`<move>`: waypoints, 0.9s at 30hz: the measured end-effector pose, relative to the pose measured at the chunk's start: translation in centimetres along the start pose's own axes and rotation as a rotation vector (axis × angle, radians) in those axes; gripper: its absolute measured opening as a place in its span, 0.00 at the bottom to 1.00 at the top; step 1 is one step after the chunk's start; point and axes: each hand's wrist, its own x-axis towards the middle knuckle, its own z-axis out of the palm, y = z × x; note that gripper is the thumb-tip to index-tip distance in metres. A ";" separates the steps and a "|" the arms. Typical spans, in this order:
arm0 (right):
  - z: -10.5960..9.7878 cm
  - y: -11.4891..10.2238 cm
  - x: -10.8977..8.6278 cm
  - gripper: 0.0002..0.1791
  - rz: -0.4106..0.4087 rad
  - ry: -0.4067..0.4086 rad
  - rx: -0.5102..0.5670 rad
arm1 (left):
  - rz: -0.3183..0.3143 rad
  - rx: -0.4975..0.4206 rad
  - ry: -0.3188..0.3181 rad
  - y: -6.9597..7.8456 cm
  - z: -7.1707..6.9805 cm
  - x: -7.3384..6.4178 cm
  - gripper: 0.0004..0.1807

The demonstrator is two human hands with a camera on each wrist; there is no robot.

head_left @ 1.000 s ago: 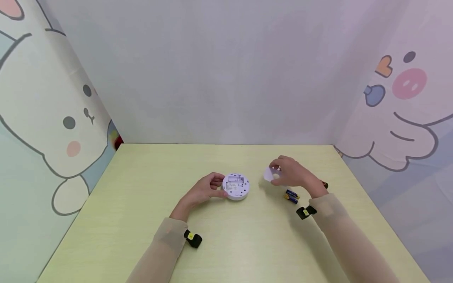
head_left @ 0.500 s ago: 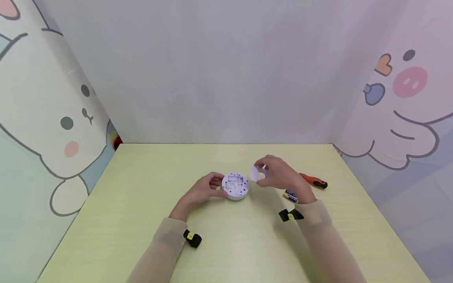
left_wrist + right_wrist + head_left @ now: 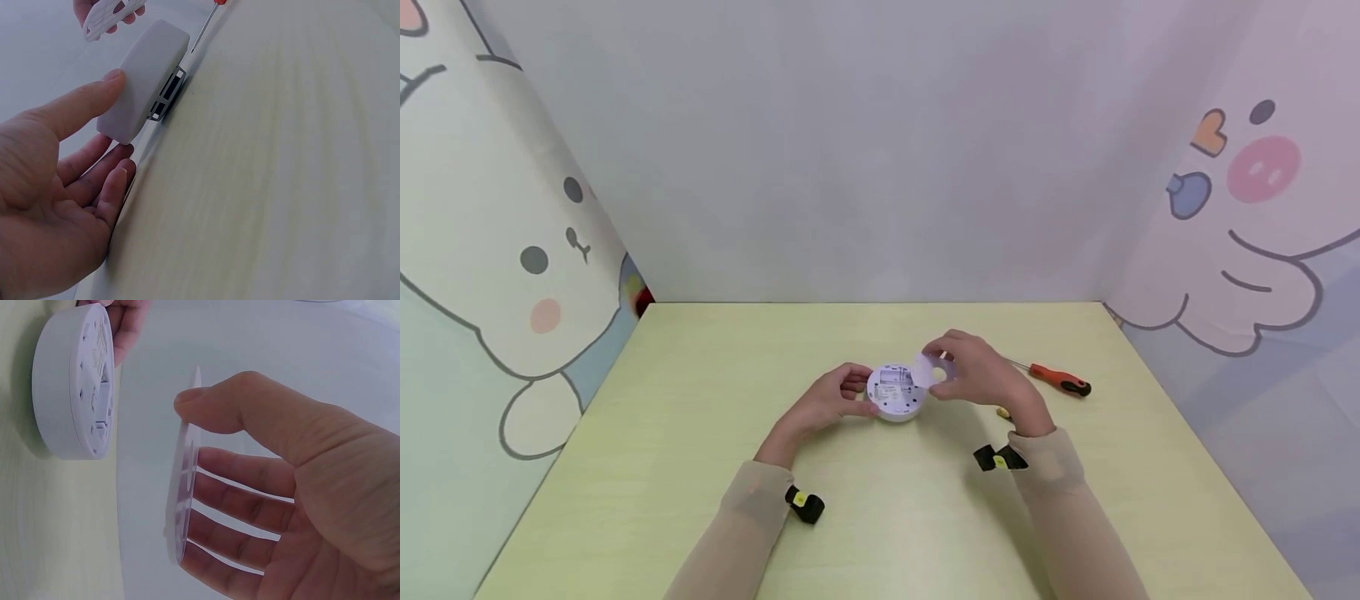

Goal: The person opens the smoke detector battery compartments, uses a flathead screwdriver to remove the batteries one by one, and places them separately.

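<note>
A round white device [image 3: 895,404], like a smoke detector, lies on the table with its back facing up. Its battery compartment [image 3: 893,377] is uncovered. At its left edge, my left hand [image 3: 833,400] holds the rim between thumb and fingers; in the left wrist view the thumb [image 3: 94,100] presses on the rim. My right hand [image 3: 973,371] pinches a thin white round plate [image 3: 182,494] with a hole in it, thumb on one face and fingers on the other. The plate hangs tilted above the device's right edge, apart from it in the right wrist view.
A screwdriver [image 3: 1058,380] with a red and black handle lies to the right, beyond my right forearm. Close to that wrist the tip of a battery [image 3: 1004,413] shows, the rest hidden by the arm. A curtain [image 3: 880,150] stands behind the table [image 3: 880,517].
My right hand has moved left with the plate, from near the batteries to above the device's right side. The screwdriver has come into view and the batteries are mostly covered. My left hand stays put.
</note>
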 end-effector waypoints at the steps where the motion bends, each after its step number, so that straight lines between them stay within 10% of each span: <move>1: 0.0 0.0 0.0 0.28 -0.003 0.001 0.000 | 0.000 0.003 0.002 0.0 -0.1 0.0 0.37; 27: -0.4 0.0 0.1 0.29 0.011 -0.005 0.009 | 0.022 -0.009 0.030 -0.6 -0.5 0.3 0.22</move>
